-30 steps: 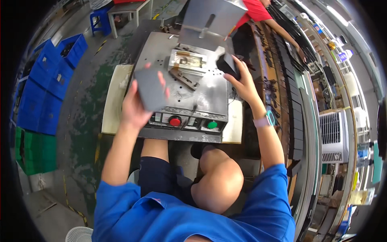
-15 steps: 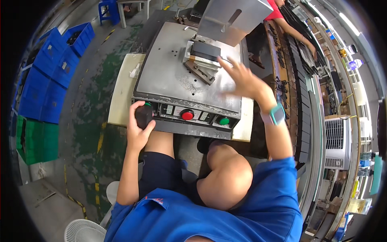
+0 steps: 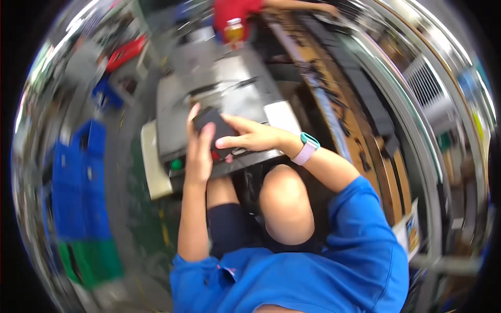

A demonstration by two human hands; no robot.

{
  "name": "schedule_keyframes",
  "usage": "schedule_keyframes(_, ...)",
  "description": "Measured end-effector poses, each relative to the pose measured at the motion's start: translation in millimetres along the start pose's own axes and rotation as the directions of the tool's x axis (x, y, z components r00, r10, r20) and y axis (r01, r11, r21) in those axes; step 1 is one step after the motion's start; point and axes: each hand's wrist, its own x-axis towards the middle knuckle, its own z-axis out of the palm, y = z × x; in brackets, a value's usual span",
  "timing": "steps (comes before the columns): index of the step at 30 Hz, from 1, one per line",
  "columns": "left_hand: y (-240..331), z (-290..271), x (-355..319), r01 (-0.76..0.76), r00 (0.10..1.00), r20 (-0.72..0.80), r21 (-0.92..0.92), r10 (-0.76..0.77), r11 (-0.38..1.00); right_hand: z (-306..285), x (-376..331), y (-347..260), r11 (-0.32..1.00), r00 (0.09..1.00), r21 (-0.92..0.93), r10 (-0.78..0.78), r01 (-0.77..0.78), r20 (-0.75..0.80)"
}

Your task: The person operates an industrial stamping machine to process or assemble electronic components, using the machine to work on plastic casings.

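A dark, block-shaped piece (image 3: 213, 124) is held between my two hands, just above the front of a metal-topped machine (image 3: 245, 104). My left hand (image 3: 199, 151) grips its left side, thumb across the near face. From the right, my right hand (image 3: 253, 135) closes on the same piece, with a teal and pink watch on that wrist. Motion blur hides what exact kind of piece it is. Below the left hand, a green button (image 3: 176, 164) shows on the machine's front panel. Farther back, the metal fixture on the machine top is smeared.
Blue bins (image 3: 83, 182) and a green bin (image 3: 94, 263) stand to the left. Along the right runs a conveyor (image 3: 360, 78) with dark parts beside it. A person in a red shirt (image 3: 235, 13) reaches toward it at the far side. A blue stool (image 3: 107, 94) is at far left.
My right hand has come down from above the machine top onto the dark piece. The left hand has raised that piece inward from the front-left corner. The whole view has swung.
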Motion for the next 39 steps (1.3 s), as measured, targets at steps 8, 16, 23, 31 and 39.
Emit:
schedule_keyframes(8,-34.7,-53.5,-96.3,0.286,0.919,0.225,0.183,-0.323,0.941,-208.7,-223.8,-57.6,0.340,0.555,-0.797,-0.581,-0.499,-0.595)
schedule_keyframes(16,-102.7,-76.4,-174.6,0.605,0.772,0.167,0.103,-0.613,0.790,-245.7,-555.0,6.5,-0.127,-0.226,0.256,-0.209,-0.958,-0.951)
schedule_keyframes(23,-96.4,-36.0,-133.3,0.371,0.855,0.308,0.198,-0.417,0.907,-168.5,-384.2,29.7,0.118,0.259,-0.265,-0.064,-0.957,-0.964)
schedule_keyframes(31,-51.7,-14.2,-56.3,0.208,0.936,0.305,-0.079,-0.175,0.975,-137.1,-382.6,-5.4,-0.030,0.434,-0.456,-0.369,-0.889,-0.822)
schedule_keyframes(39,-129.1,-99.9,152.9,-0.062,0.955,-0.159,0.717,0.250,0.694,-143.5,-311.7,-166.3,0.486,0.269,-0.732,-0.712,-0.478,-0.649)
